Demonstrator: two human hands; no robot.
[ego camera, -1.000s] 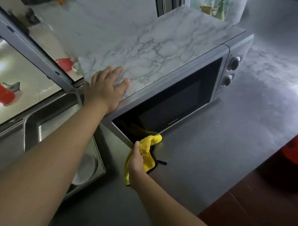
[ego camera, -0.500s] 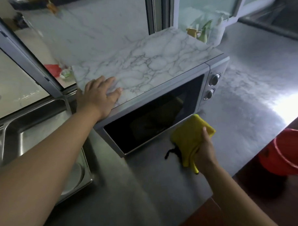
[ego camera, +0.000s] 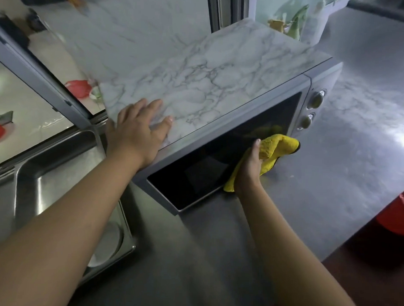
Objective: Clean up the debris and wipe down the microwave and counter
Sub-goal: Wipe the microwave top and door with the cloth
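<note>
A steel sink (ego camera: 59, 171) lies left of the microwave (ego camera: 218, 111); a red bucket (ego camera: 402, 216) sits low at right. No lettering is readable. The left hand (ego camera: 136, 132) lies flat, fingers spread, on top. The right hand (ego camera: 248, 167) clutches the yellow cloth (ego camera: 276, 148), now up against the door glass rather than below it.

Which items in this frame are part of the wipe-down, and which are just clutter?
In the job: yellow cloth gripped in right hand; microwave, steadied on top by left hand; steel counter.

Lying about: sink with a white dish in it; red bucket at the right edge.
</note>
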